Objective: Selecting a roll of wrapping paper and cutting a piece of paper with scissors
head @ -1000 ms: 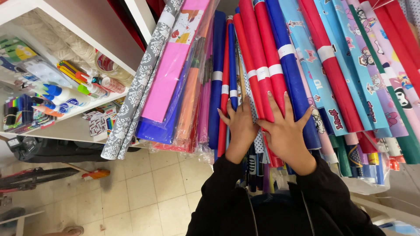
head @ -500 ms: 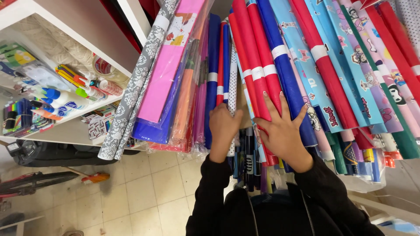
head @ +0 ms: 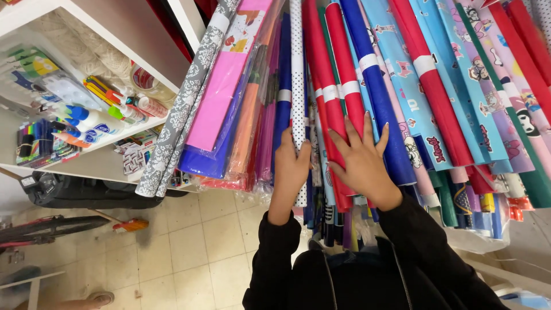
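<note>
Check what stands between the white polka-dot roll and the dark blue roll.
Head view: red rolls fill the gap between the white polka-dot roll and the dark blue roll; the right hand lies on them.

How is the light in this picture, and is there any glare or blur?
Head view: even indoor light, soft shadows; glare streaks on the clear plastic wrap of the pink paper sheets; both hands, left hand and right hand, look sharp; straight rolls fan outward, a wide-lens distortion.

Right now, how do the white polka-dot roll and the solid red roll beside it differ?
The white polka-dot roll is thin and covered in small dark dots; the red roll is thicker and plain, with a white band. The left hand grips the polka-dot roll, while the right hand lies flat with spread fingers on the red roll. Both stand leaning among the other rolls.
</note>
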